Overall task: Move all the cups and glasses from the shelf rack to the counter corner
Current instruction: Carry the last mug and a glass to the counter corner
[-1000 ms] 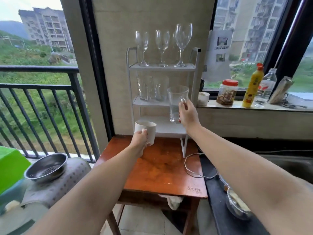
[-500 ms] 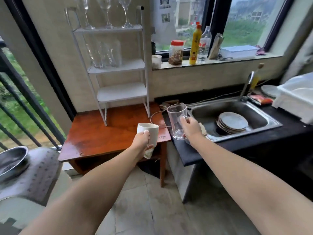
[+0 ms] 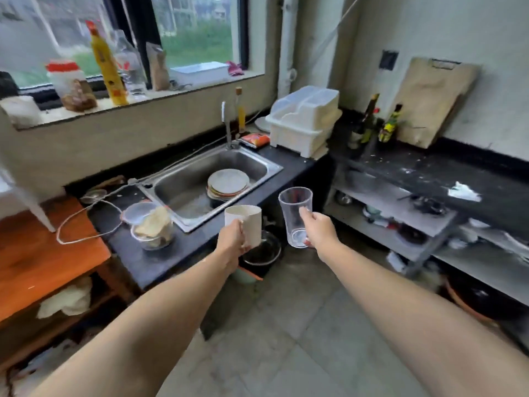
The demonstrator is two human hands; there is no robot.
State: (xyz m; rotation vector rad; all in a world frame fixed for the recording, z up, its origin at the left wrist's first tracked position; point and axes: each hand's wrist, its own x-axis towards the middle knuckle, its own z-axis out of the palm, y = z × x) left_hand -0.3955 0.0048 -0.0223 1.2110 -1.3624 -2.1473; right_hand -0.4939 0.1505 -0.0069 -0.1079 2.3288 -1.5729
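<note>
- just one view here, a wide-angle cam worn on the head, looking forward and down over both outstretched arms
- it faces the counter corner, with the sink (image 3: 211,179) a bit left of centre and the window above it at top left
- left hand (image 3: 230,243) and right hand (image 3: 319,232) sit near mid-frame, close to the lens; the counter is further out
- edges bend, and the whole frame is a little blurred

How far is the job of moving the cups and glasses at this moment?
Nothing looks delivered: no cup or glass stands on the dark corner counter. In hand: the left hand holds a white mug, the right hand a clear glass, both in the air. Left: setting these down. The rack is out of view.
</note>
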